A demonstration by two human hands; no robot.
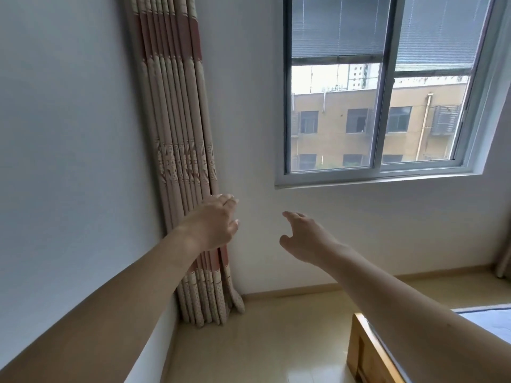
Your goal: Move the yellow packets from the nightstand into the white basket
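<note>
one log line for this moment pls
left hand: raised, empty | right hand: raised, empty | packets, basket, nightstand: out of view | facing: curtain, window

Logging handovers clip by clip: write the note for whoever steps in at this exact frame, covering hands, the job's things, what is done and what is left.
Left hand: raised in front of the gathered curtain, fingers loosely curled, holding nothing.
Right hand: stretched toward the wall under the window, fingers relaxed, empty.
Job's things: no yellow packets, nightstand or white basket in view. The camera faces the wall; only a wooden bed corner shows at lower right.
Done: cannot tell from this frame.
Left: find the nightstand and basket, then move the packets; count them there.
</note>
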